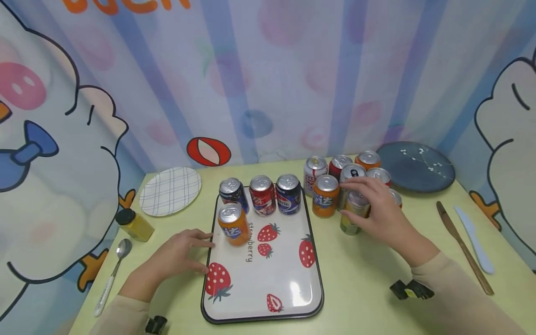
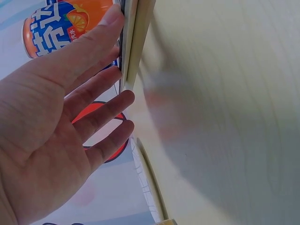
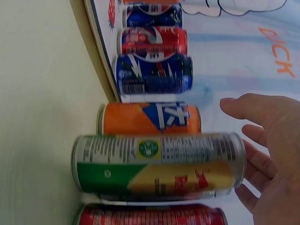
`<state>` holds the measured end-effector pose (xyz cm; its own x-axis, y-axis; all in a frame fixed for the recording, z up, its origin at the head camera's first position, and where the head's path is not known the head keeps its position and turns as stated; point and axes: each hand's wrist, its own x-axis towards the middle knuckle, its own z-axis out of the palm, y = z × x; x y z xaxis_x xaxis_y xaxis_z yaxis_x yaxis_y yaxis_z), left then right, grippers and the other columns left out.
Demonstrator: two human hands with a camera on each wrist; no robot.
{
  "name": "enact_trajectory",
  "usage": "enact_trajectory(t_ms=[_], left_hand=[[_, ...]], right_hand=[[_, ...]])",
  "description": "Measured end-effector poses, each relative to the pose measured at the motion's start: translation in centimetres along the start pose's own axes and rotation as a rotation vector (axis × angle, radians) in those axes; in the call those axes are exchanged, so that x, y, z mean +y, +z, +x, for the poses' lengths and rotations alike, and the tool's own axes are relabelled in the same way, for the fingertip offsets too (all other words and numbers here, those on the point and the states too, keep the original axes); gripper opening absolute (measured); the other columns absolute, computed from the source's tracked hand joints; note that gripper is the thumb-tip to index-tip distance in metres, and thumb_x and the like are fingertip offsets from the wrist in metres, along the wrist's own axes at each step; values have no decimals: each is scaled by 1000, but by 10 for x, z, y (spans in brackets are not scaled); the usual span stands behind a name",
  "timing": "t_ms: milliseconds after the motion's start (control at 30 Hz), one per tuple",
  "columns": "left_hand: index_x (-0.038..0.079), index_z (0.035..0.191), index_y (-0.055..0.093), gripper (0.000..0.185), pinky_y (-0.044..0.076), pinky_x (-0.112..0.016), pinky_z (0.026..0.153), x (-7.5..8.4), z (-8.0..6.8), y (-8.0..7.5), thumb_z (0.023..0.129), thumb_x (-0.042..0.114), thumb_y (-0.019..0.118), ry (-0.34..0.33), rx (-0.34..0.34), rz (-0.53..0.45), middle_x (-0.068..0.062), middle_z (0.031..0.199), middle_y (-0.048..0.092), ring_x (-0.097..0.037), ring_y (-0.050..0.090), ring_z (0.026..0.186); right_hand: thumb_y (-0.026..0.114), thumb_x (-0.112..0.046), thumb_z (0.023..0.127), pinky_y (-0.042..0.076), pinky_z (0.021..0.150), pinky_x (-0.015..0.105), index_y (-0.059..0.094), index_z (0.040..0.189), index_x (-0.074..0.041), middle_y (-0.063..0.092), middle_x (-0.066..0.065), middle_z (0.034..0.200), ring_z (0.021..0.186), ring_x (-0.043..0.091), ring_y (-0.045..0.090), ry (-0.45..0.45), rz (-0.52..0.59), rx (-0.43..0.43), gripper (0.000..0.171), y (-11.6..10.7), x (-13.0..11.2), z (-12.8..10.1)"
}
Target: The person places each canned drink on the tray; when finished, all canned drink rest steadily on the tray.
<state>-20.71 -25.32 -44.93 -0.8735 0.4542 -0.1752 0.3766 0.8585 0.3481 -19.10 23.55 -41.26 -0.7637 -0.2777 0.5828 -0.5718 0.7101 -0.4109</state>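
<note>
My left hand (image 1: 177, 253) touches the left edge of the strawberry-print tray (image 1: 276, 284) with thumb and fingers spread. On the tray, an orange soda can (image 1: 234, 228) stands in front of a back row: a dark blue can (image 1: 232, 191), a red can (image 1: 262, 197) and a blue can (image 1: 288, 197). My right hand (image 1: 383, 214) reaches over a green-and-gold can (image 1: 350, 227), right of the tray. In the right wrist view the thumb stands off this upright can (image 3: 159, 164), and the other fingers are at its top end, partly hidden behind it.
Behind and beside the right hand stand several more cans, among them an orange can (image 1: 325, 197) and a white can (image 1: 315, 174). A dark plate (image 1: 418, 170), a brown knife (image 1: 462, 244) and a white knife (image 1: 475, 242) lie rightward. Leftward are a checked plate (image 1: 170, 191), yellow jar (image 1: 140, 227) and spoon (image 1: 110, 279).
</note>
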Motion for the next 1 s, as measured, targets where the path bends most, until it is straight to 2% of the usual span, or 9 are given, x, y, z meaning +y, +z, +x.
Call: enact_trajectory(t_ms=[133,467,600,733,800,900,1000], left_hand=[[21,124,77,61,49,-56,110,-1,1,1,67,37,97,-4,-1,0,-3,145,64,-33,59,130],[20,124,77,61,49,-57,111,-1,0,1,68,36,97,2,-1,1,-4,144,64,-34,58,130],[19,124,77,61,48,-58,110,-1,-1,-1,68,35,97,5,2,5,-5,143,64,-34,59,129],[20,124,77,61,48,-58,111,0,-1,-1,68,36,96,-5,-3,-5,-4,144,64,-34,58,130],[20,124,77,61,47,-58,111,0,0,0,68,36,96,-13,-6,-8,-4,144,64,-34,57,131],[21,124,77,62,47,-58,112,0,0,0,68,37,96,-21,-8,-7,-3,144,64,-33,57,131],[21,124,77,62,47,-58,112,0,0,0,68,37,96,-25,-7,-1,-2,144,64,-33,57,131]], right_hand=[[93,-9,73,39,100,67,68,125,-4,62,16,128,120,40,55,3,-43,4,59,-7,10,-3],[94,-20,73,31,102,68,64,126,-5,64,20,127,121,44,55,102,-121,-63,63,-17,22,-12],[95,-21,72,29,106,68,66,122,-4,68,20,119,114,41,60,101,-111,-60,59,-17,25,-10],[97,-16,67,33,108,65,68,114,-6,71,18,111,108,37,63,112,-64,-45,56,-15,24,-8],[98,-14,64,39,103,60,69,112,-8,72,15,108,106,34,62,117,-38,-32,56,-13,22,-8],[98,-11,64,50,87,41,70,111,-10,72,7,103,93,22,61,114,8,-8,55,-8,16,-10],[97,-10,65,49,66,22,70,112,-12,71,2,103,80,11,58,104,64,12,55,-2,5,-7]])
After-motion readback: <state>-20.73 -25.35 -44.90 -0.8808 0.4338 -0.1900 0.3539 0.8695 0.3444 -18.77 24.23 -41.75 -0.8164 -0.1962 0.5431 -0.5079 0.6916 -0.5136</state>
